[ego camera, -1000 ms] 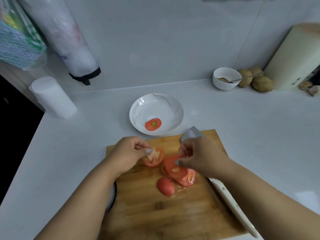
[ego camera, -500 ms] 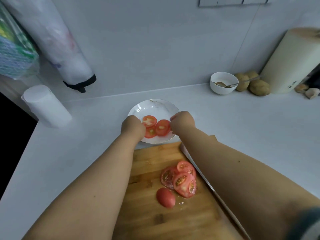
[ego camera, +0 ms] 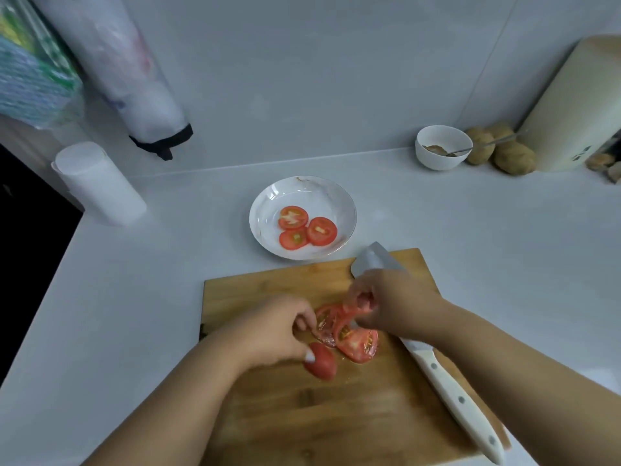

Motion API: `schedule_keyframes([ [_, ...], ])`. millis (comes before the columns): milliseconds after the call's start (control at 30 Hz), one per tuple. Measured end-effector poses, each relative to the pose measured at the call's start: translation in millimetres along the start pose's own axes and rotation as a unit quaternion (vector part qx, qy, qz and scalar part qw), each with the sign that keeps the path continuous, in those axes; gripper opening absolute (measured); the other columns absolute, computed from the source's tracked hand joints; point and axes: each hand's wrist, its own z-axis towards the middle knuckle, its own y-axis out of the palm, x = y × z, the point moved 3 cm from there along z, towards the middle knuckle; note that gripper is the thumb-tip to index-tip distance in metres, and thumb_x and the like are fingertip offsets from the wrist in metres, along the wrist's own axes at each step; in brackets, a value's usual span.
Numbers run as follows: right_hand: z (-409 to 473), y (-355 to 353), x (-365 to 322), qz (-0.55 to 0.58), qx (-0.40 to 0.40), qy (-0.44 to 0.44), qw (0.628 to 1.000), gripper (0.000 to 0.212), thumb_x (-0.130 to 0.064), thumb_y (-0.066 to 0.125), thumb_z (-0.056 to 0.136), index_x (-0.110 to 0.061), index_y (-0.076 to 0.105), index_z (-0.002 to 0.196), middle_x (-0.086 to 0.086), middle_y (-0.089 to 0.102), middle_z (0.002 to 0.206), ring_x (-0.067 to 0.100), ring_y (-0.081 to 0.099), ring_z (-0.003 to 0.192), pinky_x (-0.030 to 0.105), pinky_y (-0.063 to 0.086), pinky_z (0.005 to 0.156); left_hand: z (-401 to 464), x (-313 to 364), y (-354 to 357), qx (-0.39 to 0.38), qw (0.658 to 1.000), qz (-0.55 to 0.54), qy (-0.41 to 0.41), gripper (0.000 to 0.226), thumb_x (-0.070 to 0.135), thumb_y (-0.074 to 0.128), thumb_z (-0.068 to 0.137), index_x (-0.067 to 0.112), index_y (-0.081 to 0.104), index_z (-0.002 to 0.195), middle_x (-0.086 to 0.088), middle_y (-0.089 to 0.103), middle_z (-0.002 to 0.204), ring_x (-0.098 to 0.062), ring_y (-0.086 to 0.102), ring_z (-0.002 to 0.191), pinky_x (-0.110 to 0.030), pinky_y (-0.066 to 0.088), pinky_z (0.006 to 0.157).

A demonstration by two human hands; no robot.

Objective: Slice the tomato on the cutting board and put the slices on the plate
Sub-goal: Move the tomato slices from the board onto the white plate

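Observation:
Three red tomato slices lie on the white plate behind the wooden cutting board. A pile of overlapping slices sits mid-board, with a rounded end piece beside it. My right hand pinches the top slice of the pile at its far edge. My left hand reaches the pile's left side, its fingers curled at a slice there. A white-handled knife lies on the board under my right forearm, blade tip toward the plate.
A white cylinder stands at the left. At the back right stand a small white bowl with a spoon, several potatoes and a cream container. The counter's dark left edge drops off.
Both hands set two more slices on the plate, then drew back to the board. They are now at the slice pile again.

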Motion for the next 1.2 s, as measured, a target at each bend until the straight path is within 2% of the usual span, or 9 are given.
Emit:
schedule_keyframes([
  [100, -6, 17, 4, -0.044, -0.002, -0.025, 0.999, 0.033, -0.028, 0.075, 0.073, -0.026, 0.067, 0.105, -0.009, 0.061, 0.095, 0.010, 0.058, 0.085, 0.021, 0.048, 0.068, -8, 1, 22, -0.002, 0.997, 0.073, 0.005, 0.052, 0.031, 0.083, 0.065, 0.035, 0.056, 0.108, 0.017, 0.047, 0.101, -0.002, 0.050, 0.081, -0.022, 0.044, 0.068],
  [233, -5, 24, 4, -0.074, 0.009, -0.036, 0.997, 0.032, -0.024, 0.072, 0.076, -0.023, 0.063, 0.107, -0.004, 0.059, 0.101, 0.016, 0.059, 0.091, 0.033, 0.052, 0.074, -10, 1, 31, 0.038, 0.996, 0.079, 0.017, 0.040, 0.030, 0.080, 0.066, 0.036, 0.055, 0.097, 0.018, 0.045, 0.099, -0.008, 0.053, 0.088, -0.031, 0.051, 0.075],
  [333, -3, 26, 3, -0.069, -0.004, -0.030, 0.997, 0.016, -0.017, 0.066, 0.075, -0.023, 0.054, 0.084, -0.003, 0.058, 0.089, 0.016, 0.053, 0.078, 0.029, 0.046, 0.065, -12, 3, 34, 0.047, 0.995, 0.085, 0.040, 0.033, 0.034, 0.075, 0.068, 0.035, 0.053, 0.093, 0.018, 0.045, 0.097, -0.003, 0.048, 0.082, -0.022, 0.045, 0.068],
  [467, -2, 25, 5, -0.044, -0.033, -0.018, 0.998, 0.025, -0.016, 0.065, 0.077, -0.028, 0.044, 0.069, -0.007, 0.051, 0.071, 0.007, 0.044, 0.060, 0.021, 0.032, 0.053, -13, 4, 36, 0.052, 0.992, 0.094, 0.061, 0.042, 0.038, 0.070, 0.071, 0.034, 0.051, 0.109, 0.019, 0.044, 0.097, -0.003, 0.046, 0.086, -0.019, 0.043, 0.071],
  [633, -1, 18, 6, 0.006, -0.043, -0.014, 0.999, 0.013, -0.021, 0.070, 0.079, -0.025, 0.058, 0.079, -0.001, 0.064, 0.082, 0.010, 0.051, 0.067, 0.017, 0.035, 0.054, -12, 9, 34, 0.080, 0.988, 0.097, 0.094, 0.034, 0.041, 0.060, 0.075, 0.029, 0.058, 0.107, 0.016, 0.051, 0.098, -0.005, 0.050, 0.087, -0.023, 0.048, 0.075],
  [800, 2, 1, 5, 0.086, -0.042, 0.016, 0.995, 0.010, -0.025, 0.075, 0.077, -0.026, 0.066, 0.078, -0.011, 0.058, 0.068, 0.002, 0.051, 0.059, 0.009, 0.038, 0.050, -11, 3, 28, 0.105, 0.991, 0.012, 0.079, 0.020, 0.033, 0.058, 0.087, 0.028, 0.069, 0.103, 0.014, 0.058, 0.089, -0.004, 0.054, 0.075, -0.024, 0.049, 0.069],
  [1000, 34, -31, 8, 0.275, 0.086, 0.079, 0.954, 0.011, -0.017, 0.075, 0.078, -0.007, 0.069, 0.081, -0.005, 0.060, 0.060, 0.000, 0.052, 0.043, 0.012, 0.040, 0.045, 0, 3, -23, 0.238, 0.958, -0.157, -0.019, 0.011, 0.029, 0.058, 0.091, 0.035, 0.067, 0.088, 0.007, 0.066, 0.064, 0.003, 0.058, 0.054, -0.013, 0.040, 0.051],
  [1100, 65, -41, 8, 0.329, 0.166, 0.106, 0.923, 0.011, -0.014, 0.073, 0.081, -0.007, 0.065, 0.075, 0.002, 0.061, 0.060, 0.010, 0.055, 0.050, 0.020, 0.046, 0.049, 26, 3, -54, 0.301, 0.942, -0.143, -0.052, 0.014, 0.029, 0.057, 0.091, 0.022, 0.069, 0.088, 0.003, 0.067, 0.074, -0.012, 0.065, 0.070, -0.018, 0.043, 0.055],
  [1200, 98, -40, 6, 0.345, 0.188, 0.131, 0.910, 0.014, -0.013, 0.070, 0.082, -0.012, 0.063, 0.070, 0.003, 0.061, 0.061, 0.016, 0.055, 0.054, 0.035, 0.051, 0.066, 62, -4, -65, 0.271, 0.949, -0.131, -0.091, 0.021, 0.026, 0.057, 0.092, 0.014, 0.068, 0.105, -0.002, 0.067, 0.095, -0.025, 0.062, 0.092, -0.026, 0.044, 0.070],
])
